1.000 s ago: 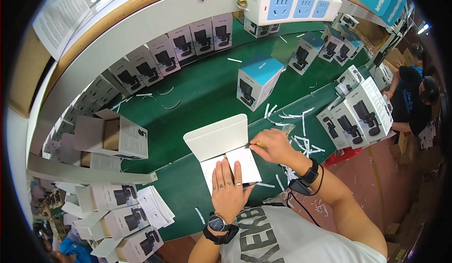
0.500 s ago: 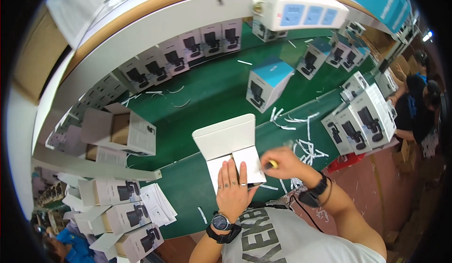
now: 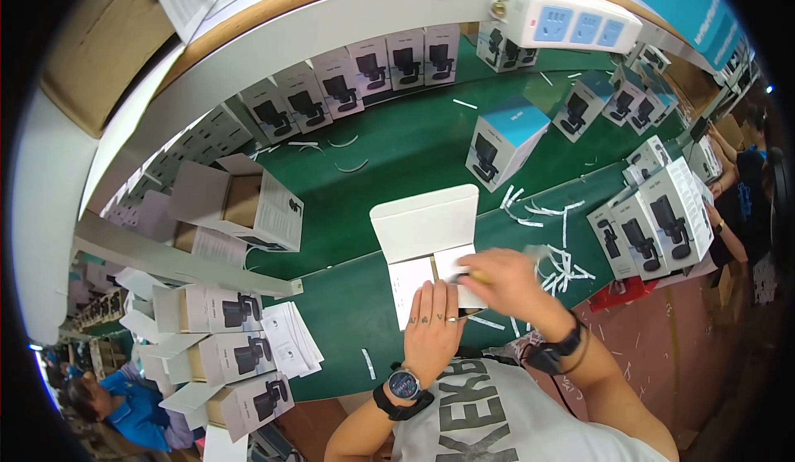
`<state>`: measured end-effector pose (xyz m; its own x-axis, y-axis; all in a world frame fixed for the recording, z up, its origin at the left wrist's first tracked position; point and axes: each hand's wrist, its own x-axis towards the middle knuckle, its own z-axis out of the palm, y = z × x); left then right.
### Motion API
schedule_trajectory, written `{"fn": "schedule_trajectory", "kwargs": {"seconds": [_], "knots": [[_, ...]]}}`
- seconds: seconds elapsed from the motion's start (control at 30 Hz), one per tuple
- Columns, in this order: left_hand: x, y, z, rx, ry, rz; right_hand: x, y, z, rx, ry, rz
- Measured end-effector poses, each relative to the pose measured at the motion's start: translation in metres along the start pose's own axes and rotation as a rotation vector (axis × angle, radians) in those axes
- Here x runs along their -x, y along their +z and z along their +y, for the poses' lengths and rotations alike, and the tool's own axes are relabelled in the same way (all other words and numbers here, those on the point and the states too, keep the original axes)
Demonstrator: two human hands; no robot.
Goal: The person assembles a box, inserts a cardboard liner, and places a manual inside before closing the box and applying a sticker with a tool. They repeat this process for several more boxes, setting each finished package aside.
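Note:
An opened white carton (image 3: 424, 228) lies at the front edge of the green bench, its lid flap standing up on the far side. My left hand (image 3: 432, 329) presses flat on its near part, fingers stretched out and nothing gripped. Just to the right, my right hand (image 3: 509, 280), smeared by motion, is closed around a small yellow-and-dark tool (image 3: 480, 276). The tool's end is over the carton's white inner surface, close to my left fingertips. I cannot make out its exact kind, nor whether it touches the carton.
Loose white paper strips (image 3: 566, 267) litter the bench at right, beside upright product boxes (image 3: 642, 234). A blue-topped box (image 3: 507, 143) stands farther back. Open boxes (image 3: 222, 309) and a leaflet stack (image 3: 291, 338) are at left. A power strip (image 3: 571, 21) hangs above; people (image 3: 137, 408) work on both sides.
My right hand has moved left, bringing the tool from beside the carton to over it. My left hand has slid toward the carton's near edge, and its fingers have drawn together.

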<state>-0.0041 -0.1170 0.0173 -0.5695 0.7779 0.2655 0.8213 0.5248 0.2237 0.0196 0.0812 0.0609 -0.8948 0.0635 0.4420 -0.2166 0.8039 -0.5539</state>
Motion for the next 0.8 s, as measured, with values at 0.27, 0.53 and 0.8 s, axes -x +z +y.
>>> {"fn": "schedule_trajectory", "kwargs": {"seconds": [0.27,0.53,0.8], "knots": [[0.02,-0.004,0.001,0.0,0.047,-0.135,-0.04,0.072,-0.009,0.103,-0.164,0.109],[0.025,-0.01,-0.007,0.013,0.049,-0.157,-0.047,0.088,-0.012,0.059,-0.26,0.096],[0.033,-0.004,-0.012,0.102,0.007,-0.229,-0.051,0.081,-0.041,-0.059,-0.215,-0.094]]}}
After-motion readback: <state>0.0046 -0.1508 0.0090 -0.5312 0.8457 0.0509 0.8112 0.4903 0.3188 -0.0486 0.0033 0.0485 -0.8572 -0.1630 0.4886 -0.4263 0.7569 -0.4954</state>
